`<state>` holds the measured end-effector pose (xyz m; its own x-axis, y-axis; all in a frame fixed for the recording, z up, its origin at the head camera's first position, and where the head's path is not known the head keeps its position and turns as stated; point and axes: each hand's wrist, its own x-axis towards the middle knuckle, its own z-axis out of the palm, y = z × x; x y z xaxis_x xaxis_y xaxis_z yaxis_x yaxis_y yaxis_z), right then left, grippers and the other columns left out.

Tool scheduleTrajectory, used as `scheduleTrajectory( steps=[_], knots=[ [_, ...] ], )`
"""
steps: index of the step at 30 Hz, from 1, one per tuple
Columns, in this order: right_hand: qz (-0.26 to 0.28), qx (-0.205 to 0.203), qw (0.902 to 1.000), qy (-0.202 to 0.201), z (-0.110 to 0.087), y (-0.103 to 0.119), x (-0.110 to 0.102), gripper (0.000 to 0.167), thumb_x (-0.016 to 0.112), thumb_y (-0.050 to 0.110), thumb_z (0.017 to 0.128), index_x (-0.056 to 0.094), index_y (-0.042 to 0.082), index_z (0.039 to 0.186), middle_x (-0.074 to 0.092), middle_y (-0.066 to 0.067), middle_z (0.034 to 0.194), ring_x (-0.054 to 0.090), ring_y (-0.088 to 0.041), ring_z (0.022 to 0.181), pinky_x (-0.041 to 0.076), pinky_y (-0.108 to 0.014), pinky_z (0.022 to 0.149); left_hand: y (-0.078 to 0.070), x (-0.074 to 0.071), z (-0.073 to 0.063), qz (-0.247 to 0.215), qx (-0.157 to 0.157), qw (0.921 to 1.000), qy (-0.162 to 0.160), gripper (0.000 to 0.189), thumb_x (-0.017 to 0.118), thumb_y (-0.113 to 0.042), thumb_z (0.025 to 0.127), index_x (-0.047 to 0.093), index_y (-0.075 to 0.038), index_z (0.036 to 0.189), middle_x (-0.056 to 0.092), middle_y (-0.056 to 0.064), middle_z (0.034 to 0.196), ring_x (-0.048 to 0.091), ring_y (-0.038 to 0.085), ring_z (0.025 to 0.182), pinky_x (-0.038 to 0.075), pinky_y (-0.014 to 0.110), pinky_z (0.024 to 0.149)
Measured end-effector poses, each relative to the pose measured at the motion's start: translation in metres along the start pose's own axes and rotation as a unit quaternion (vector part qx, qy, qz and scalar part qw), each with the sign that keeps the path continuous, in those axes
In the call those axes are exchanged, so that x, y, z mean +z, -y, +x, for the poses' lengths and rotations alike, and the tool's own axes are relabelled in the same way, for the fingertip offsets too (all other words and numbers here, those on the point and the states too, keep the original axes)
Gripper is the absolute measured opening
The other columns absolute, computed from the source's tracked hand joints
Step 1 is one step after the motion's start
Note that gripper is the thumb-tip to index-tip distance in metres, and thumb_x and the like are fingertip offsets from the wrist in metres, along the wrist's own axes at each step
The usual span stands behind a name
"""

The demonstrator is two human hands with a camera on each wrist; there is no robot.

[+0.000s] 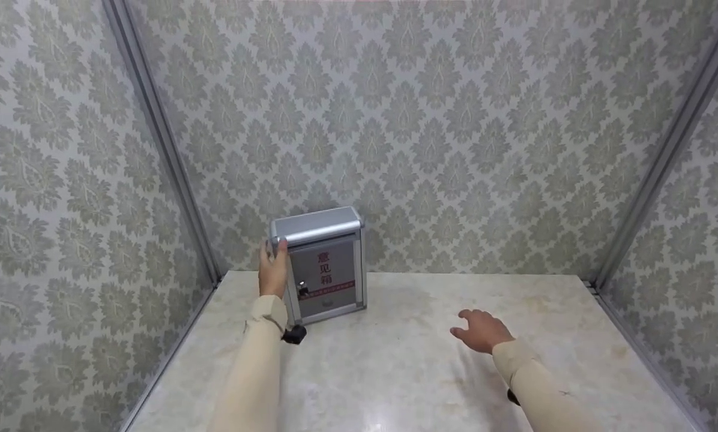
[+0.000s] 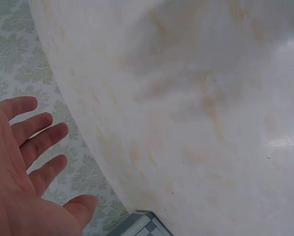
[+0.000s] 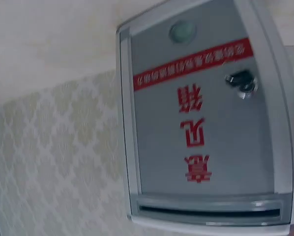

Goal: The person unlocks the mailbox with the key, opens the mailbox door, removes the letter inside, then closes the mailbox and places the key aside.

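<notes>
A grey metal suggestion box (image 1: 329, 264) with silver edges stands upright on the table, turned at an angle. My left hand (image 1: 273, 273) holds its left side near the top, thumb over the front edge; the fingertips' contact is partly hidden. In the right wrist view the box (image 3: 206, 123) appears upside down, showing a slot (image 3: 211, 213), red characters (image 3: 195, 132), a red stripe (image 3: 193, 64) and a lock with a black key (image 3: 243, 81). Well to the right, my right hand (image 1: 482, 330) hovers above the table with fingers spread, holding nothing. The left wrist view shows this hand (image 2: 24, 167), palm visible.
The pale marbled table (image 1: 407, 348) meets a patterned back wall (image 1: 407, 150) close behind the box. Metal corner posts (image 1: 161, 138) stand at both sides. A black wrist camera (image 1: 295, 334) hangs from the left sleeve, near the box's lower front edge.
</notes>
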<state>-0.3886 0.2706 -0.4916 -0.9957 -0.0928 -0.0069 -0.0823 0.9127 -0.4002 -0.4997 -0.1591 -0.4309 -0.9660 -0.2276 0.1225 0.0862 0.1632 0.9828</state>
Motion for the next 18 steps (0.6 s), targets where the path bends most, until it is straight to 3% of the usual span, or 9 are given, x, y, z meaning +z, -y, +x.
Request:
scheduleTrajectory(
  steps=[4,10,14,18],
  knots=[
    [0.005,-0.002,1.0,0.003,0.005,0.006,0.008,0.05,0.062,0.032,0.097,0.057,-0.002,0.133,0.056,-0.025,0.13,0.051,-0.044,0.119,0.042,-0.058,0.093,-0.008,-0.011,0.006,-0.034,0.001,0.999,-0.029,0.081,0.04,-0.058,0.1,0.008,-0.014,0.16,0.017,0.016,0.16,0.021,0.032,0.144,0.02,0.044,0.115],
    [0.014,0.014,0.9998,0.007,0.012,0.013,0.018,0.051,0.063,0.033,0.097,0.056,-0.001,0.135,0.055,-0.024,0.132,0.052,-0.043,0.12,0.043,-0.057,0.095,-0.014,-0.019,0.005,0.057,-0.008,0.9979,-0.031,0.07,0.035,-0.055,0.102,0.025,-0.014,0.157,0.031,0.014,0.156,0.029,0.034,0.141,0.025,0.048,0.112],
    [0.039,0.012,0.9991,-0.015,0.018,0.021,0.015,0.058,0.061,0.034,0.098,0.049,-0.004,0.14,0.048,-0.027,0.138,0.044,-0.045,0.127,0.037,-0.058,0.1,-0.017,-0.01,0.002,0.077,0.02,0.9963,-0.033,0.065,0.035,-0.053,0.104,0.038,-0.01,0.152,0.04,0.017,0.15,0.037,0.037,0.135,0.029,0.052,0.108],
    [0.115,0.009,0.9924,-0.042,0.028,0.036,0.007,0.07,0.057,0.038,0.1,0.033,-0.006,0.149,0.034,-0.029,0.149,0.029,-0.045,0.137,0.027,-0.058,0.108,-0.015,0.009,-0.005,0.072,0.035,0.9962,-0.034,0.06,0.035,-0.049,0.105,0.043,-0.009,0.15,0.045,0.015,0.147,0.041,0.035,0.132,0.032,0.051,0.107]
  ],
)
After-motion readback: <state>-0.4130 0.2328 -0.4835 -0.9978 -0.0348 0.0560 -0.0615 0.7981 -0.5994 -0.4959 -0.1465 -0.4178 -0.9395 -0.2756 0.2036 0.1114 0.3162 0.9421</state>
